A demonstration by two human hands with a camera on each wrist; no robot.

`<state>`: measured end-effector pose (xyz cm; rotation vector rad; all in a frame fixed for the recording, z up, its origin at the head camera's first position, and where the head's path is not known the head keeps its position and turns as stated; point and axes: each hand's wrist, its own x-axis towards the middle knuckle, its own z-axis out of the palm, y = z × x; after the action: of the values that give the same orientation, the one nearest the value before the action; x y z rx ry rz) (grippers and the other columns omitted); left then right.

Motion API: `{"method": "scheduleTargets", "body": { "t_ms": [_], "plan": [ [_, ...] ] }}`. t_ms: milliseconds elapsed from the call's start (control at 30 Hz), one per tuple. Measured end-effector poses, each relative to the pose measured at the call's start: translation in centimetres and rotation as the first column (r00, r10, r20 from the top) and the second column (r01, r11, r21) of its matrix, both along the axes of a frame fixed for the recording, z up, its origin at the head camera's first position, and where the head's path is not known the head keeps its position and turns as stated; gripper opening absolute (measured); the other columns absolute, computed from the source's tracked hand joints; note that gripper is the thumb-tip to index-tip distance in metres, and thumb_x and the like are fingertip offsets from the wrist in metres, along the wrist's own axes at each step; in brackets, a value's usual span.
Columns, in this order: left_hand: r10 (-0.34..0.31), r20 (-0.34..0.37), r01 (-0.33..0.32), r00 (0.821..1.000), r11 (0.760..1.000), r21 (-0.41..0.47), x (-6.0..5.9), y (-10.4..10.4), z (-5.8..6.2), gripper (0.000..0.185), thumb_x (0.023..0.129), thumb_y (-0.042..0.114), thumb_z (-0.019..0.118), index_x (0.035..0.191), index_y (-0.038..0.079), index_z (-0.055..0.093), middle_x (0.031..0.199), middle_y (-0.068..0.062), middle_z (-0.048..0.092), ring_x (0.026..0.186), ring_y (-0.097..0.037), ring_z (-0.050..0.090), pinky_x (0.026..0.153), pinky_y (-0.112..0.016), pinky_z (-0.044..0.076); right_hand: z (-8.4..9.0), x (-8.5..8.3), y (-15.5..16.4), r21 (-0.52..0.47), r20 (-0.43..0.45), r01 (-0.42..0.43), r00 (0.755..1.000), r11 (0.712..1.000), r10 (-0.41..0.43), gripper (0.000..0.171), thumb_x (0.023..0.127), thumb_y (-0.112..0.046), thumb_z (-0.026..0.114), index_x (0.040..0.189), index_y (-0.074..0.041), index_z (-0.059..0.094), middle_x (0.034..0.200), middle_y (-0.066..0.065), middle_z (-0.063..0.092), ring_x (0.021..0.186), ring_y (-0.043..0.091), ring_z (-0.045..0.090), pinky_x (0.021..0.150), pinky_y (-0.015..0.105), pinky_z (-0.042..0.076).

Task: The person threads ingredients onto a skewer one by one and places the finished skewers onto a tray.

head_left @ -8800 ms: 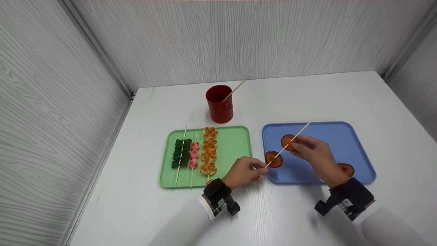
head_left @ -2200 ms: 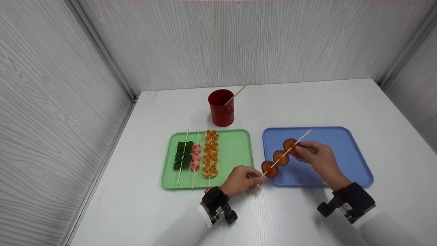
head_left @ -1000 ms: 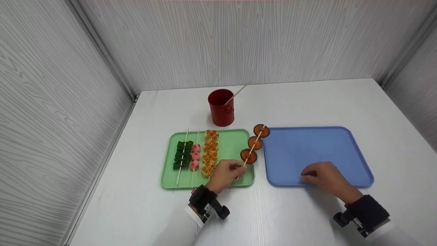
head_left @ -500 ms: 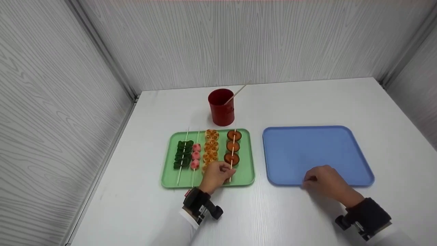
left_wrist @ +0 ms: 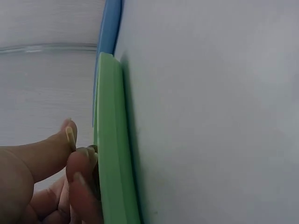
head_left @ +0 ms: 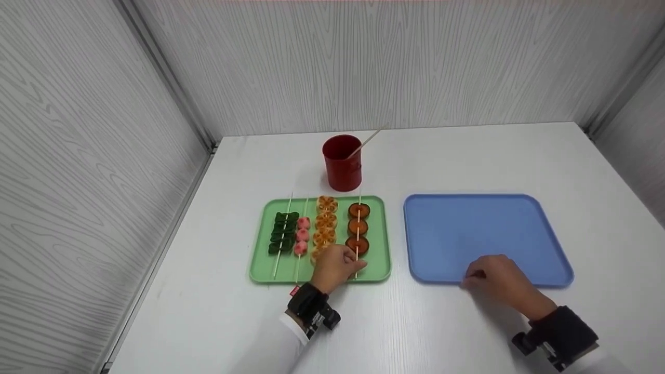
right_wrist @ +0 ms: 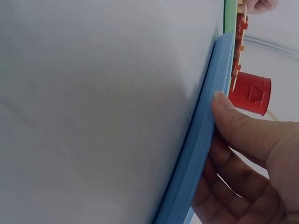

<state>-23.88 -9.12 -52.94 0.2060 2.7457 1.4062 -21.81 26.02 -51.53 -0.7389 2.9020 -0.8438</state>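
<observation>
My left hand [head_left: 335, 267] pinches the bare lower end of a skewer [head_left: 358, 227] threaded with three round brown slices, which lies along the right side of the green tray [head_left: 378, 234]. In the left wrist view the stick's tip [left_wrist: 71, 137] pokes out between thumb and finger, right over the tray's edge. Left of it lie skewers of lotus root slices [head_left: 326, 221], pink balls [head_left: 302, 235] and dark green pieces [head_left: 283, 234]; the hand hides the lowest lotus slice in part. My right hand [head_left: 503, 280], loosely curled, rests at the front rim of the blue tray [head_left: 467, 228], thumb on its edge.
A red cup [head_left: 344, 174] stands behind the green tray, with a thin wooden stick [head_left: 370, 137] leaning out of it to the right. Pale wood-grain panels [head_left: 363, 62] enclose the white table [head_left: 415, 327] at the back and sides.
A third slice joined the skewer; the blue tray lost its slices. The left hand carried the skewer left onto the green tray. The right hand let go and drew back to the blue tray's front rim.
</observation>
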Motion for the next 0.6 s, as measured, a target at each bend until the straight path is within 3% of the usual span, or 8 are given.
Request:
{"method": "scheduleTargets", "body": {
  "t_ms": [267, 600],
  "plan": [
    [-0.034, -0.07, 0.023, 0.997, 0.989, -0.143, -0.12, 0.39, 0.12, 0.028, 0.079, 0.025, 0.082, 0.066, 0.011, 0.062, 0.058, 0.008, 0.053, 0.053, -0.005, 0.047, 0.051, -0.022, 0.04, -0.2, -0.16, 0.06, -0.006, -0.018, 0.01, 1.0, 1.0, -0.01, 0.007, 0.078, -0.012, 0.08, 0.075, -0.015, 0.074, 0.072, -0.01, 0.066, 0.066, 0.004, 0.058, 0.059, 0.022, 0.048],
    [-0.039, -0.11, 0.012, 0.993, 0.972, -0.233, -0.02, 0.23, 0.07, 0.04, 0.079, 0.033, 0.082, 0.057, 0.016, 0.053, 0.053, 0.011, 0.042, 0.049, -0.005, 0.039, 0.045, -0.021, 0.031, 0.5, -0.92, -0.34, 0.003, 0.021, 0.021, 1.0, 1.0, -0.021, 0.008, 0.084, -0.015, 0.076, 0.076, -0.015, 0.074, 0.071, -0.011, 0.064, 0.064, 0.002, 0.052, 0.057, 0.022, 0.045]
  ]
}}
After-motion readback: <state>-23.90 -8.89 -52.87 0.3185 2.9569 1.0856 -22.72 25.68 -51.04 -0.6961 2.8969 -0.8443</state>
